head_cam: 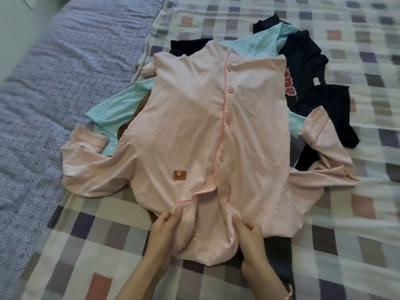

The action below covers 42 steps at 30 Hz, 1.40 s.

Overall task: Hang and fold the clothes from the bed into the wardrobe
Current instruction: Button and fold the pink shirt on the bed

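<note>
Now both the left hand (167,224) and the right hand (249,231) pinch the pink shirt (194,118) at its collar; they should pull evenly to keep it flat.

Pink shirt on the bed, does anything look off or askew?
Yes. The shirt lies wrinkled over a heap of other clothes, not flat on the bed, and its collar is bunched where the left hand and right hand pinch it.

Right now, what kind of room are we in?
Probably a bedroom: a checked bedspread, a blue patterned sheet beside it, and a pink shirt spread over other clothes.
</note>
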{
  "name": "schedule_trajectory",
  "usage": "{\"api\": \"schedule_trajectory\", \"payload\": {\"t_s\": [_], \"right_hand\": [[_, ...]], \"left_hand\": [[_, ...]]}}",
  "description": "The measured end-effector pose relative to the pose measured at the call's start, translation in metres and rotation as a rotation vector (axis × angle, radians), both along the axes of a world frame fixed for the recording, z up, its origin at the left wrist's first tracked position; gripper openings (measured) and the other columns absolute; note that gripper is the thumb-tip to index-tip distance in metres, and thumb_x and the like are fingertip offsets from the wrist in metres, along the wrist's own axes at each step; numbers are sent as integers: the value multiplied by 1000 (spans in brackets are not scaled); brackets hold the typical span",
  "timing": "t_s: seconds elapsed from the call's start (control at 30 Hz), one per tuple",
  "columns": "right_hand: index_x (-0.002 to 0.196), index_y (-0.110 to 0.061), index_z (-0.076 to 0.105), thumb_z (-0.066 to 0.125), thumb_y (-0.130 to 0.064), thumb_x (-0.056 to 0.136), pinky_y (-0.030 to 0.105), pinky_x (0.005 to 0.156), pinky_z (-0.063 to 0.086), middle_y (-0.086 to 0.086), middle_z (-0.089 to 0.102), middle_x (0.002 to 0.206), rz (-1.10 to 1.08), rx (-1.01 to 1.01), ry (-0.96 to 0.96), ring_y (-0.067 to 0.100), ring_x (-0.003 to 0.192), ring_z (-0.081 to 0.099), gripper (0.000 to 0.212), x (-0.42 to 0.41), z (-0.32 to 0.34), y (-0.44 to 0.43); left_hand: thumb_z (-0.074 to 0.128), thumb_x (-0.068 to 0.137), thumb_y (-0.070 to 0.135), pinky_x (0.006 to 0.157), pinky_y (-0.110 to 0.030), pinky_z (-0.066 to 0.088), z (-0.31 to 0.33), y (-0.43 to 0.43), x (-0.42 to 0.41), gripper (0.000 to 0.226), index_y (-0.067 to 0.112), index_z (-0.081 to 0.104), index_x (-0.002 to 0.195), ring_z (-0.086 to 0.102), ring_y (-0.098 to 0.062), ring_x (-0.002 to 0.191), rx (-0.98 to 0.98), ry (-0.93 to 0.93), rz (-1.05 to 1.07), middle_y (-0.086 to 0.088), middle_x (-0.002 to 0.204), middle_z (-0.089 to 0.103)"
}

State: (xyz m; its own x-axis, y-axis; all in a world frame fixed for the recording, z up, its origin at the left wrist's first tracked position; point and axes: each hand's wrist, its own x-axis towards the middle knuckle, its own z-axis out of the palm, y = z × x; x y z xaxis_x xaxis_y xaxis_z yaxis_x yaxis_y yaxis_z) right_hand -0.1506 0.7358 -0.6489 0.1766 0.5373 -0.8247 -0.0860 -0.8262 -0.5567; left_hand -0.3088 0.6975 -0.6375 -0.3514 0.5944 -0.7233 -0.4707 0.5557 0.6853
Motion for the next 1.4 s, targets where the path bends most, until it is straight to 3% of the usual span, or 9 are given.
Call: {"api": "schedule_trajectory", "payload": {"t_s": [0.17, 0.33, 0.47, 0.73, 0.97, 1.07, 1.2, 1.27, 1.4], "right_hand": [[89, -12, 67, 67, -15, 84, 29, 75, 53, 4, 72, 88, 196, 34, 137, 17, 85, 66, 5, 9, 10, -10], [79, -3, 64, 73, -25, 79, 27, 61, 43, 11, 66, 72, 265, 54, -136, 17, 66, 58, 23, 18, -2, -33], [96, -8, 53, 71, -24, 81, 29, 75, 37, 9, 58, 91, 80, 189, -388, 25, 86, 55, 29, 11, -3, -30], [87, -7, 64, 49, -33, 95, 46, 93, 47, 15, 67, 99, -257, -121, 153, 27, 91, 62, 31, -12, -14, -42], [115, -3, 62, 87, -42, 42, 38, 79, 57, 15, 70, 106, -305, 35, 401, 28, 98, 67, 87, -15, -10, -31], [122, -2, 57, 77, -32, 61, 41, 81, 56, 17, 67, 113, -387, 109, 437, 29, 104, 65, 72, -11, -7, -37], [117, -11, 60, 83, -52, 53, 45, 76, 57, 14, 69, 107, -338, 170, 247, 27, 95, 68, 78, -19, -2, -54], [117, -11, 59, 72, -35, 77, 35, 60, 59, 14, 68, 106, -373, 166, 231, 23, 85, 70, 48, -13, -2, -61], [110, -6, 60, 64, -18, 87, 36, 82, 49, 18, 62, 113, -297, 73, -123, 29, 99, 59, 26, 13, -13, -78]], "left_hand": [[58, 83, 32, 90, -35, 49, -7, -9, -11, 36, 8, 66, 109, 65, -26, 101, -68, -232, -164, -12, 107, 69], [57, 67, 67, 68, -26, 47, -12, -23, -19, 65, 4, 68, 75, 63, -21, 75, -258, 160, -328, -8, 78, 70], [33, 91, 56, 82, -41, 49, -6, -9, -36, 66, -2, 63, 98, 61, -34, 90, -401, 247, -188, -22, 93, 64], [61, 86, 39, 73, -34, 51, -18, -10, -43, 41, 1, 60, 100, 63, -26, 84, -359, 319, -117, -14, 90, 68], [50, 92, 41, 73, -31, 39, -19, -25, -12, 39, 4, 55, 104, 54, -22, 84, -371, 474, 90, -7, 92, 60], [27, 95, 52, 67, -31, 33, 1, -26, 6, 51, 9, 54, 88, 50, -19, 73, -356, 563, 89, -1, 77, 54], [43, 92, 44, 52, -20, 34, 8, -39, 29, 35, 14, 51, 76, 51, -13, 64, -147, 682, -136, 5, 66, 55], [46, 94, 36, 49, -16, 34, -3, -44, 23, 40, 8, 52, 65, 48, -15, 59, -110, 617, -100, 1, 59, 52], [53, 93, 31, 46, -19, 29, -21, -71, -6, 44, 9, 42, 56, 41, -14, 55, -252, 607, -254, -2, 53, 43]]}}
